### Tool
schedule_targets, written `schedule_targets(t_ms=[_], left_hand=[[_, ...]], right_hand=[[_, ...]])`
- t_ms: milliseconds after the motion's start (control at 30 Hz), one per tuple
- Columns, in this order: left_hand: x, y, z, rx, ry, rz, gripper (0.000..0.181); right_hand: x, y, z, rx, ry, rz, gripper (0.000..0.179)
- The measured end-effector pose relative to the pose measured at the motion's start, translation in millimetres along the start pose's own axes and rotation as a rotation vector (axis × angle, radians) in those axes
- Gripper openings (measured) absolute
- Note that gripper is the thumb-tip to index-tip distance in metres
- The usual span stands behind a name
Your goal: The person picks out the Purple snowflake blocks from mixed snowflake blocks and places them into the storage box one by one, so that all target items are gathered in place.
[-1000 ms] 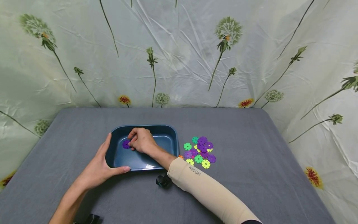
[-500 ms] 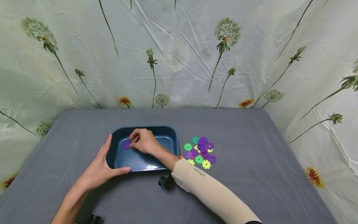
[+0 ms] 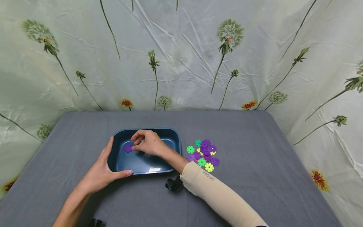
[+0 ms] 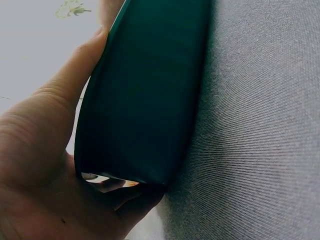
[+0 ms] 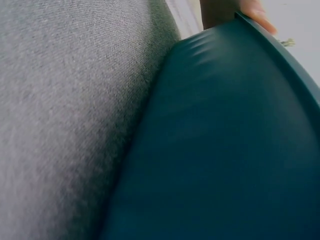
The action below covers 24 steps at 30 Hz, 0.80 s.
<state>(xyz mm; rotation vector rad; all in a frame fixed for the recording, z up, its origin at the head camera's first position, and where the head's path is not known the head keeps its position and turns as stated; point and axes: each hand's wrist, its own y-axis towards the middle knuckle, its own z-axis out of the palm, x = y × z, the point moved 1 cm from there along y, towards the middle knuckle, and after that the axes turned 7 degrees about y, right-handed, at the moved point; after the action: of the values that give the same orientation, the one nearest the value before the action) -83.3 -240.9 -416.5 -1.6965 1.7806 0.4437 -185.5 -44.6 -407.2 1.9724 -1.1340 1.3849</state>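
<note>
A blue plastic tray (image 3: 141, 164) sits on the grey cloth. My left hand (image 3: 97, 171) grips its left end, thumb on the near rim and fingers along the outer wall; the left wrist view shows the hand (image 4: 55, 150) wrapped round the tray's corner. Inside, toward the left, lies a flat purple notched disc (image 3: 128, 148). My right hand (image 3: 150, 143) reaches over the tray with thumb and index finger parted, the thumb tip right at the disc's edge. In the right wrist view the tray's outer wall (image 5: 225, 130) fills most of the picture and hides this hand.
Right of the tray lies a loose pile of notched discs (image 3: 205, 150) in purple, green and yellow, partly overlapping. A black strapped device (image 3: 173, 184) sits under my right wrist. A flower-print curtain (image 3: 187, 63) hangs behind the table (image 3: 255, 151).
My right thumb and index finger have parted slightly beside the purple disc, and the right forearm has shifted a little to the right. My left hand keeps its grip on the tray.
</note>
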Motion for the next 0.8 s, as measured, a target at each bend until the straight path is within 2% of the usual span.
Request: schedule_targets(t_ms=[233,533,800], left_hand=[[1.9,-1.1,0.7,0.003,0.004,0.0,0.141],[0.4,-0.9,1.1,-0.001,0.006,-0.009,0.142],[-0.5,-0.5,1.1,-0.008,0.001,-0.002,0.142]], right_hand=[[-1,-8.8,-8,0.014,-0.008,-0.03,0.029],[4,-20.2,-21,-0.001,0.057,-0.077,0.029],[6,-26.6,-32,-0.022,0.057,-0.118,0.024]])
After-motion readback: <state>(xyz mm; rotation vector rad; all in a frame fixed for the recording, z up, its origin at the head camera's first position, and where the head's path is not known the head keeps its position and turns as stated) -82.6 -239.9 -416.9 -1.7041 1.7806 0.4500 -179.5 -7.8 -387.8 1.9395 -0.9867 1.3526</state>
